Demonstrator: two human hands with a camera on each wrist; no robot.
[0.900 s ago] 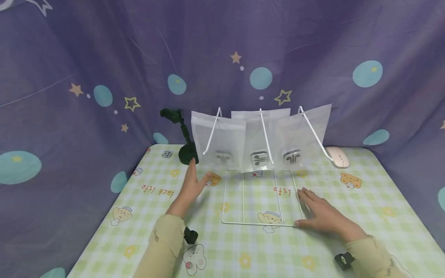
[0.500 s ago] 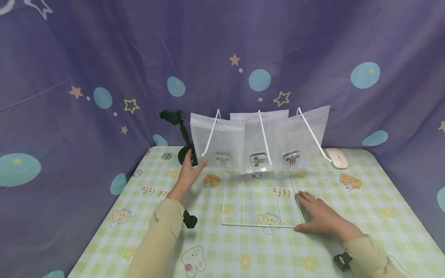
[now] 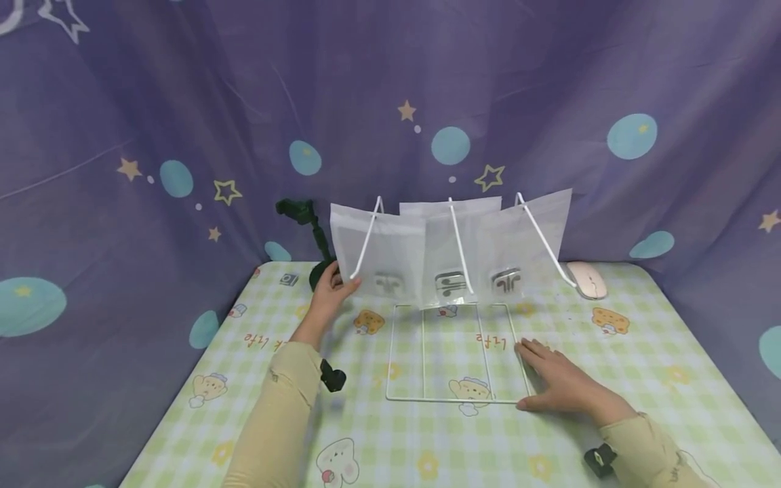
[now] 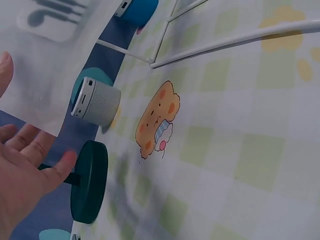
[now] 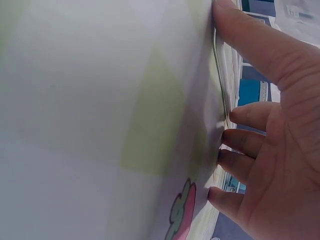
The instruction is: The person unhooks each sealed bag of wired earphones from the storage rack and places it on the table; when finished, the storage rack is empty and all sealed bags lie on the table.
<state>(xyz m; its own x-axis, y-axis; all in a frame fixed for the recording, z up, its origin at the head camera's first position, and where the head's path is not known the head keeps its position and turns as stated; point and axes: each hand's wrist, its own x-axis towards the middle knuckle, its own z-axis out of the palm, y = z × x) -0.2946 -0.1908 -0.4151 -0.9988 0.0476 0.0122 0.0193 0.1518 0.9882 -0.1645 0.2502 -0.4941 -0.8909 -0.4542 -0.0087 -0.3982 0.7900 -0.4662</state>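
Observation:
Three translucent plastic bags hang from white hooks: a left bag [image 3: 379,254], a middle bag [image 3: 454,244] and a right bag [image 3: 525,244]. Each contains a small case of earphones, such as the middle case [image 3: 450,285]. My left hand [image 3: 327,295] is at the left bag's lower left corner. In the left wrist view, the thumb [image 4: 4,72] lies in front of the bag and loosely spread fingers lie behind it; whether they touch it I cannot tell. My right hand [image 3: 558,379] rests at the right side of the white wire rack base [image 3: 451,400], thumb by its front corner.
Behind the left hand stands a dark green desk lamp [image 3: 318,237]. A pink mouse [image 3: 587,280] lies at the back right. In the left wrist view, a grey cylindrical device [image 4: 97,102] and a blue one [image 4: 137,11] stand behind the bags. A checked cloth [image 3: 378,451] covers the table.
My left hand has moved forward to the left bag's lower corner, its fingers passing behind the bag. The right hand stays by the rack base. The head view has tilted slightly upward.

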